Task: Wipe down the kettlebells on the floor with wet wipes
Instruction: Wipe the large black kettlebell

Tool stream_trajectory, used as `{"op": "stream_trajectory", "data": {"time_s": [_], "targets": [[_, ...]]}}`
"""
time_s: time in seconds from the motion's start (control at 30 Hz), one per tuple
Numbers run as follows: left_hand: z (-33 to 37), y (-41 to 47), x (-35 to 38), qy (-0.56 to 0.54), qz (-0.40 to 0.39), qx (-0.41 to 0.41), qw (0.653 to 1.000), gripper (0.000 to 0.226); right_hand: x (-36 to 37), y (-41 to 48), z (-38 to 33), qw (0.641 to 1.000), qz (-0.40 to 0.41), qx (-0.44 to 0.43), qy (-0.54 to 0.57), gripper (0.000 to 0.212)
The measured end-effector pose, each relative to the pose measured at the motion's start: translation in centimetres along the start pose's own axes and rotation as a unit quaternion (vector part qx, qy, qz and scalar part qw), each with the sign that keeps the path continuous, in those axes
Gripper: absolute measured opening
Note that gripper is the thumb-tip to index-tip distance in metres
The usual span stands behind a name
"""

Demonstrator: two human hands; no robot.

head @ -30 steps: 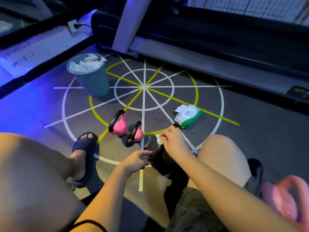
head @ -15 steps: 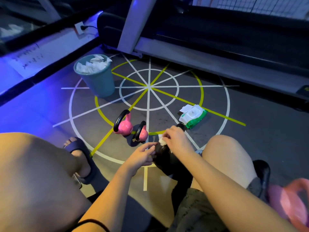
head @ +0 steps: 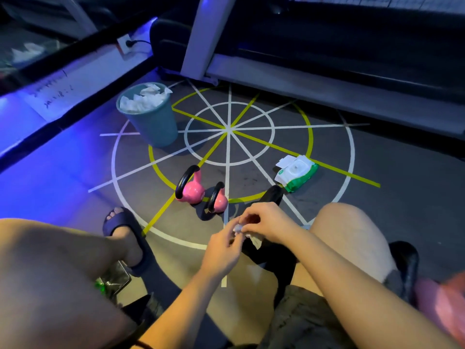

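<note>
CHANGE: left hand [head: 221, 250] off black loop-handled kettlebell [head: 272, 195], now pinching crumpled white wet wipe [head: 239, 229] with right hand [head: 266, 222] | WIPE: between both hands, just above kettlebell | MEANING: likely refolding; wiping paused

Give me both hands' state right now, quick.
Left hand: fingers pinch the wet wipe.
Right hand: pinches the same wet wipe, above the black kettlebell.
</note>
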State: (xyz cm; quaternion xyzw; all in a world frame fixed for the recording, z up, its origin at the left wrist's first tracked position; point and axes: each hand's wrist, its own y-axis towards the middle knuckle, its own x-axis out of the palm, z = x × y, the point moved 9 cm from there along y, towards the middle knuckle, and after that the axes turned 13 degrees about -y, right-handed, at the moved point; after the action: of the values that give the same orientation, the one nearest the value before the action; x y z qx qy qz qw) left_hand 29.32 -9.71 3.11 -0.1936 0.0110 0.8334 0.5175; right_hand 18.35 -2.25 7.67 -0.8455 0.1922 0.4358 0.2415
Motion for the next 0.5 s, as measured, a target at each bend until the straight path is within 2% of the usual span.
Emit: {"op": "stream_trajectory", "data": {"time_s": [0.1,0.2,0.33,0.5], "targets": [[1.0,-1.1,0.9,0.078,0.050,0.042,0.995,0.040,-2.3,0.3,1.6,0.997,0.074,0.017,0.033,0.009],[-0.2,-1.9,0.9,0.033,0.118,0.019,0.992,0.049,-5.1,0.8,4.3,0.982,0.167,0.085,0.025,0.020],[-1.0,-2.7,1.0,-0.001,0.135,0.024,0.991,0.044,-3.1,1.7,6.2,0.986,0.092,0.137,-0.009,0.042],[0.5,-2.1,0.9,0.085,0.185,0.118,0.972,0.038,-1.5,2.1,5.0,0.987,0.055,0.148,0.014,0.043]]}}
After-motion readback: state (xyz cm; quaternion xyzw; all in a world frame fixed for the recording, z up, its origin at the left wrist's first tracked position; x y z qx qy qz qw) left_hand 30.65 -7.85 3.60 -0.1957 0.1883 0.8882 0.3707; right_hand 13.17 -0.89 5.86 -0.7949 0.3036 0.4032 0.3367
